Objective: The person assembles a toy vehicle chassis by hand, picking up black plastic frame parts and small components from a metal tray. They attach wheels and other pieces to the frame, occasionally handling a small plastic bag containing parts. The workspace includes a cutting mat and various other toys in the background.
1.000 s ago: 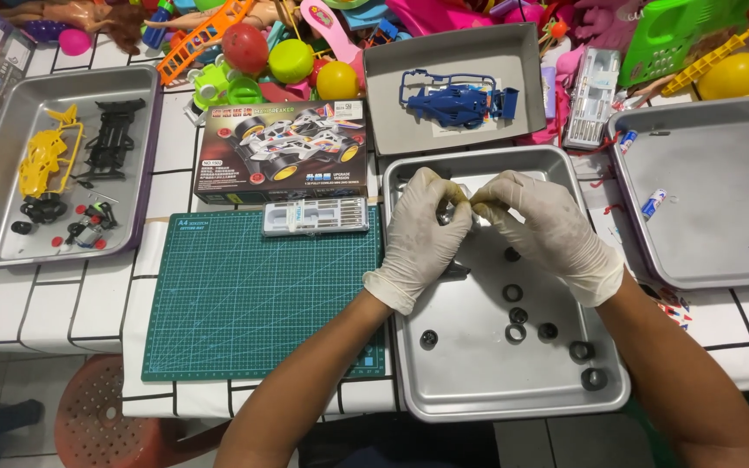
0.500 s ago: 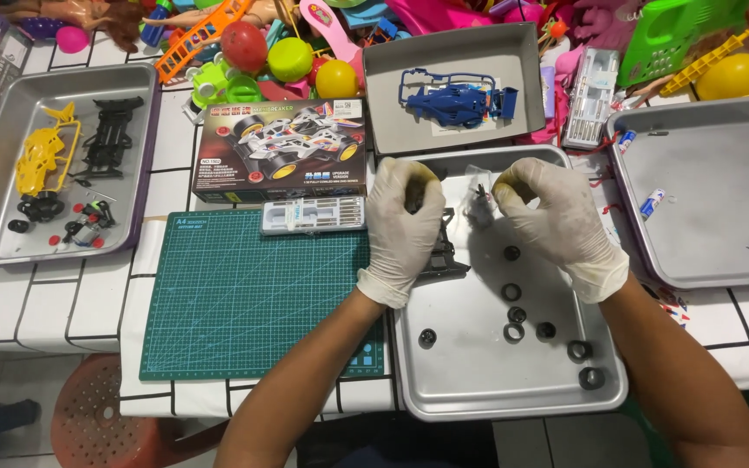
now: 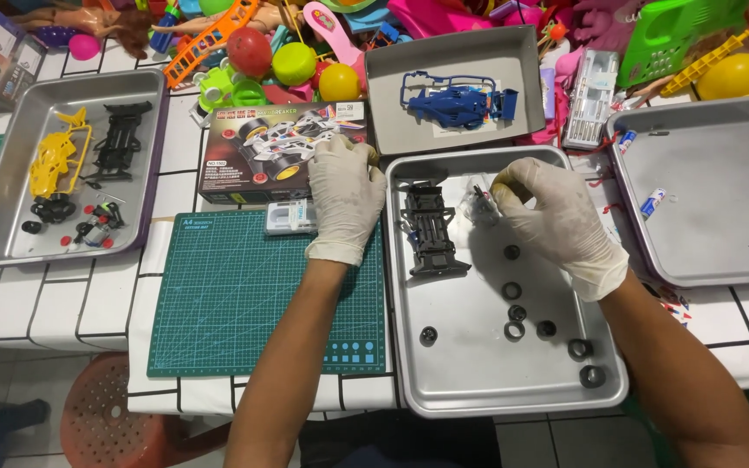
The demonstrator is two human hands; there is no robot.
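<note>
Nearest the person, on the white tiled tabletop [image 3: 71, 303], a green cutting mat [image 3: 244, 295] lies left of a metal tray [image 3: 478, 381] whose near half holds scattered small black wheels [image 3: 513, 310] and otherwise bare metal — the widest open room for moving. Farther in on that tray a black car chassis [image 3: 433, 230] lies flat, with a small clear bag of parts [image 3: 481, 206] just beside it. The right hand [image 3: 552, 217], gloved, hovers over the tray's far right part with fingers curled around a small yellowish piece; what it is cannot be told. The left hand [image 3: 344, 195], also gloved, sits outside the tray's left rim, over the mat's far edge and a small clear parts case [image 3: 290, 217], fingers closed on something yellowish at the tip. Just beyond it lies a model-car box [image 3: 279, 147], hemming that side. Beyond the tray stands a grey box lid [image 3: 392, 95] holding blue plastic parts [image 3: 457, 102]; trays flank far left [image 3: 10, 173] and right [image 3: 713, 199], and bright toys [image 3: 292, 62] crowd the far edge. Half a second earlier both hands met over the tray's middle — now they have parted, the left one clear of the rim, and the chassis shows uncovered.
</note>
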